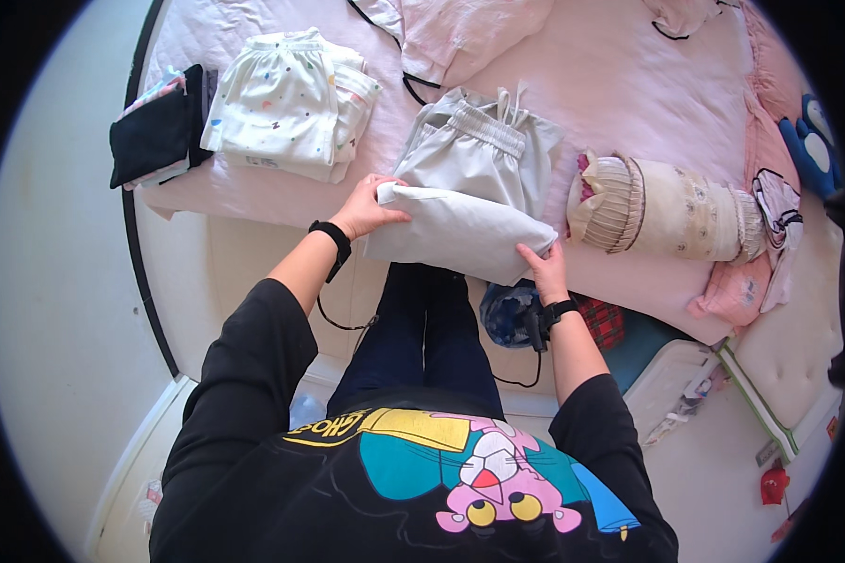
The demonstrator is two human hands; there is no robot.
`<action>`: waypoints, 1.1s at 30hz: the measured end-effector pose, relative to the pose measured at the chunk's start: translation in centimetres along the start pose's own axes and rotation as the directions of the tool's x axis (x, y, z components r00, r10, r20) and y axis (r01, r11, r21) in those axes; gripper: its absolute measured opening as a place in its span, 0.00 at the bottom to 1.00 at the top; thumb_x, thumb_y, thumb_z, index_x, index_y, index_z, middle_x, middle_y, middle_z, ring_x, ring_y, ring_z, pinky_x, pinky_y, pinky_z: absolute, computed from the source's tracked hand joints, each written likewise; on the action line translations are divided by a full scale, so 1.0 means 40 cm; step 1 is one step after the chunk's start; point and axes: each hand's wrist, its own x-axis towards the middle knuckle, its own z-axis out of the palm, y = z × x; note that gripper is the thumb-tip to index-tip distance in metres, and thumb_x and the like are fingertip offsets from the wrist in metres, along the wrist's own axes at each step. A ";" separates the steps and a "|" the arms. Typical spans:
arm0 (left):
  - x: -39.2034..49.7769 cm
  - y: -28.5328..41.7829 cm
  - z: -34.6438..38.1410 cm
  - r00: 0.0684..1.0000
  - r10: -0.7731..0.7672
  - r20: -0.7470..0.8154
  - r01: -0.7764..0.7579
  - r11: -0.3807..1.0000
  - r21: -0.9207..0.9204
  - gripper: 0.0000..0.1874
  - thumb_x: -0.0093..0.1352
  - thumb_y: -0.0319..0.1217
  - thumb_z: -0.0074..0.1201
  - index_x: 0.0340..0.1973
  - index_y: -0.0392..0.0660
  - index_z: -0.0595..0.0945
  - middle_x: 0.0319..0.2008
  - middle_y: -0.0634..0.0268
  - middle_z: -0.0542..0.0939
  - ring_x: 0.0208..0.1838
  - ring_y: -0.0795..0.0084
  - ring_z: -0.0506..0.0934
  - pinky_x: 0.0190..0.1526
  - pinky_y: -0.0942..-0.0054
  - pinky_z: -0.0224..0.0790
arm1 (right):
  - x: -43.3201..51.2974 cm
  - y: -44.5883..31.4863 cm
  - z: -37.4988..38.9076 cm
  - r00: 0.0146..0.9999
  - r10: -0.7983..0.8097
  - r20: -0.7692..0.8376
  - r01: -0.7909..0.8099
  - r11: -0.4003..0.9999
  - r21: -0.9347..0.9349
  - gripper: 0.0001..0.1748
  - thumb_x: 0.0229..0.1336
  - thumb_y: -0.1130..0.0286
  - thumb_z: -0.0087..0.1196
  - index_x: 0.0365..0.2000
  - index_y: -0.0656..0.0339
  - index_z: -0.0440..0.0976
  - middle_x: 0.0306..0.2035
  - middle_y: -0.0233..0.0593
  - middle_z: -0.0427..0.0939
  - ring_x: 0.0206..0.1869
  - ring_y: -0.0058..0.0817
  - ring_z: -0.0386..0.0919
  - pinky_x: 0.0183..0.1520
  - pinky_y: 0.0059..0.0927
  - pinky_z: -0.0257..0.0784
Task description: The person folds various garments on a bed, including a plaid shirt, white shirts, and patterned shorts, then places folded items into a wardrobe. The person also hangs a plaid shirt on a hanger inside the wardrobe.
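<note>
A light grey drawstring garment (pixel 489 151), with a gathered elastic waistband, lies at the near edge of the bed. Its lower part, a folded grey fabric panel (pixel 458 229), is raised toward me over that edge. My left hand (pixel 373 209) pinches the panel's upper left corner, thumb on top. At the right end, my right hand (pixel 546 267) grips the other corner between thumb and fingers. To the left sits a stack of folded white patterned clothes (pixel 274 105), with an elastic waistband on its top piece.
A folded dark pile (pixel 151 130) lies at the bed's left edge. Right of the garment rests a beige ruffled bolster pillow (pixel 683 207). Pink bedding (pixel 472 35) is bunched at the back. Below the bed edge are a blue plastic bag (pixel 510 317) and a cable (pixel 528 383).
</note>
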 end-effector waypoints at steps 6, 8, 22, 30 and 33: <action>-0.107 0.003 0.004 0.840 0.523 0.145 -0.542 0.823 0.172 0.16 0.51 0.30 0.69 0.34 0.47 0.80 0.53 0.61 0.77 0.63 0.46 0.68 0.61 0.56 0.63 | -0.121 -0.018 0.000 0.990 -0.010 0.137 0.022 0.996 -0.083 0.24 0.48 0.75 0.64 0.48 0.66 0.75 0.35 0.27 0.77 0.35 0.15 0.71 0.42 0.21 0.69; -0.162 -0.002 0.012 0.858 0.427 0.286 -0.458 0.888 0.049 0.13 0.54 0.30 0.65 0.34 0.48 0.80 0.42 0.61 0.82 0.51 0.49 0.77 0.55 0.59 0.70 | -0.159 -0.009 -0.003 0.968 0.104 0.230 -0.079 0.990 -0.116 0.14 0.49 0.73 0.64 0.39 0.66 0.77 0.28 0.26 0.76 0.31 0.15 0.70 0.39 0.22 0.69; -0.036 -0.084 0.086 0.981 0.016 -0.194 -0.046 0.988 -0.150 0.13 0.71 0.33 0.55 0.46 0.39 0.75 0.39 0.51 0.82 0.43 0.51 0.80 0.44 0.64 0.72 | -0.061 0.016 0.086 0.945 -0.204 -0.256 0.093 0.918 -0.386 0.16 0.62 0.66 0.55 0.43 0.68 0.67 0.38 0.54 0.78 0.43 0.49 0.77 0.46 0.39 0.70; -0.011 -0.105 0.089 0.902 -0.081 -0.424 0.231 0.920 0.317 0.25 0.64 0.43 0.63 0.44 0.35 0.75 0.41 0.49 0.81 0.46 0.51 0.79 0.48 0.60 0.71 | -0.033 0.050 0.087 0.938 -0.019 -0.347 -0.158 0.866 -0.474 0.26 0.55 0.58 0.63 0.42 0.69 0.66 0.39 0.54 0.77 0.42 0.48 0.77 0.47 0.40 0.70; -0.018 -0.121 0.084 0.892 -0.309 -0.330 0.366 0.922 0.127 0.26 0.64 0.45 0.63 0.45 0.34 0.77 0.44 0.53 0.81 0.50 0.59 0.78 0.51 0.64 0.70 | -0.045 0.074 0.073 0.943 0.128 -0.306 -0.231 0.915 -0.330 0.33 0.52 0.56 0.66 0.48 0.70 0.66 0.46 0.49 0.77 0.46 0.36 0.76 0.51 0.34 0.70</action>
